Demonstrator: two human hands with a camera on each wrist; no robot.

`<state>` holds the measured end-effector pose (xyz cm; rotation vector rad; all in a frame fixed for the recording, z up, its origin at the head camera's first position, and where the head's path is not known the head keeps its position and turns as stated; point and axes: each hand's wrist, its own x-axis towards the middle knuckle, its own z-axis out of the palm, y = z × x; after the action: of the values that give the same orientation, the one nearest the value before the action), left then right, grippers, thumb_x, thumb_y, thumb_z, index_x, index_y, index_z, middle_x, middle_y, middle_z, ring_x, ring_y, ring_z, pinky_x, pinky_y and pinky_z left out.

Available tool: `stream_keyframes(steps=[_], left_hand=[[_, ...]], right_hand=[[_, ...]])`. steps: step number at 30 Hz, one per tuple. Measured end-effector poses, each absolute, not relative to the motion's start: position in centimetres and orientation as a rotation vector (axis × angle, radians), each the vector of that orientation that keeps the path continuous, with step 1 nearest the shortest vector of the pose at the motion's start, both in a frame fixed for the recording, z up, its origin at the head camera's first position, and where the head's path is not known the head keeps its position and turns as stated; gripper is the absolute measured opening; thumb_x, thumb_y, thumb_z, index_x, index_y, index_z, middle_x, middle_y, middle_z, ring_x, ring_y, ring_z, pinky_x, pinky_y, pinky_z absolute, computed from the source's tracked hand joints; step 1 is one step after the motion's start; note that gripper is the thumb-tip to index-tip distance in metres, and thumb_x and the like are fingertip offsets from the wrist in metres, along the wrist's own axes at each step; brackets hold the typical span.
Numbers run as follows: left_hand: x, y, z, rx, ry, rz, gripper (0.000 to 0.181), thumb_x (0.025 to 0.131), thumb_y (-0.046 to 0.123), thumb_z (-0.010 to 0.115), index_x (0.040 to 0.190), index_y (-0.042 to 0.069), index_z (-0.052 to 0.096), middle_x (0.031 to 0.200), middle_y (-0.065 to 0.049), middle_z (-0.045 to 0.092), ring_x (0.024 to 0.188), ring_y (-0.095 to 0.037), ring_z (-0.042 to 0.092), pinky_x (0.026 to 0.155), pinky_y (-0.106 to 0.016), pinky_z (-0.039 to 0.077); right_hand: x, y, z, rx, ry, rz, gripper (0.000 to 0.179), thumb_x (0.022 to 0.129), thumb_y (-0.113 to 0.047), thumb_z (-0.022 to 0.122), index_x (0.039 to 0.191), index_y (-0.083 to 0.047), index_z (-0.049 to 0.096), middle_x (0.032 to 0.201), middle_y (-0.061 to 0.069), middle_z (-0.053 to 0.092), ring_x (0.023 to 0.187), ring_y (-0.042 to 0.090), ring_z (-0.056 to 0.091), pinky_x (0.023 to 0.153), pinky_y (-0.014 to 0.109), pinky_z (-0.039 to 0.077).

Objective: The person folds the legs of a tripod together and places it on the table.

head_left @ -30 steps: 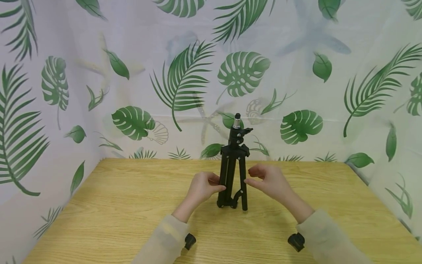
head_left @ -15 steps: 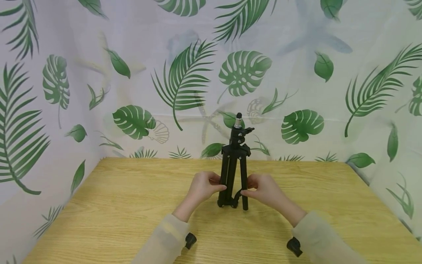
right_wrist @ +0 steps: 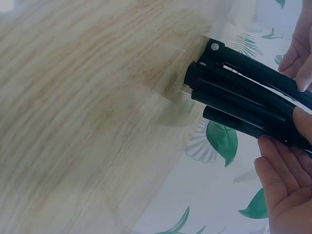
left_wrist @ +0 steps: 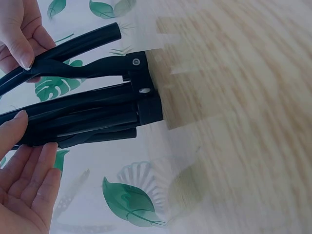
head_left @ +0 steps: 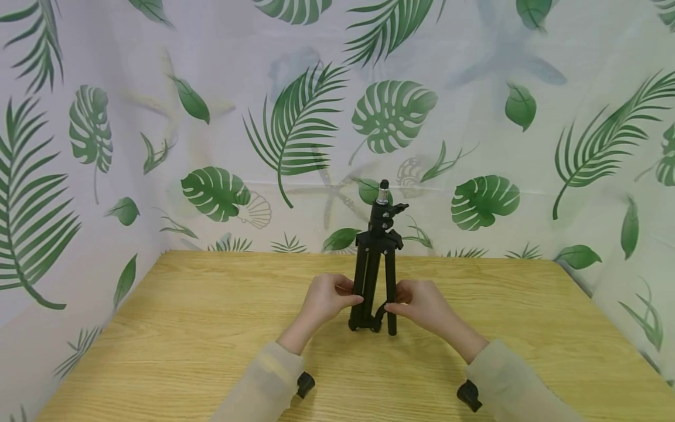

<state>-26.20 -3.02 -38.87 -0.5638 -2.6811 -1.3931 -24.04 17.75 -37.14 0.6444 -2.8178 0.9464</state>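
Note:
A black folding tripod stand (head_left: 371, 269) with a silver tip stands upright in the middle of the head view. My left hand (head_left: 324, 299) holds its left-side legs between thumb and fingers. From the other side, my right hand (head_left: 424, 302) pinches the right leg (head_left: 391, 269), which is spread slightly away from the others. The left wrist view shows the hinged brace (left_wrist: 97, 68) joining this leg to the bottom bracket (left_wrist: 150, 97). In the right wrist view, my right thumb (right_wrist: 303, 122) lies over the black tubes, with the fingers beneath.
The wood-grain table (head_left: 211, 328) spreads around the stand. A white leaf-print cloth (head_left: 327, 117) hangs behind the table's back edge. Small black devices, one at the left wrist (head_left: 305, 384) and one at the right (head_left: 468, 395), hang under the sleeves.
My right hand, apart from the right leg with fingers spread a second ago, has moved left and down and now pinches it. My left hand keeps its hold.

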Motion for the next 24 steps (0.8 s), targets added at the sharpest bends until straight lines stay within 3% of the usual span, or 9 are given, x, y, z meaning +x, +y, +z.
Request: stream_keyframes(steps=[24], left_hand=[[-25.95, -2.89, -38.73, -0.562, -2.664, -1.389, 0.022, 0.073, 0.021, 0.073, 0.087, 0.004, 0.068, 0.078, -0.003, 0.065, 0.069, -0.013, 0.06, 0.059, -0.024, 0.047]], right_hand=[[-24.59, 17.24, -37.54, 0.594, -2.809, 0.973, 0.015, 0.075, -0.018, 0.071, 0.079, -0.005, 0.064, 0.071, 0.0, 0.063, 0.064, 0.011, 0.058, 0.056, 0.026, 0.047]])
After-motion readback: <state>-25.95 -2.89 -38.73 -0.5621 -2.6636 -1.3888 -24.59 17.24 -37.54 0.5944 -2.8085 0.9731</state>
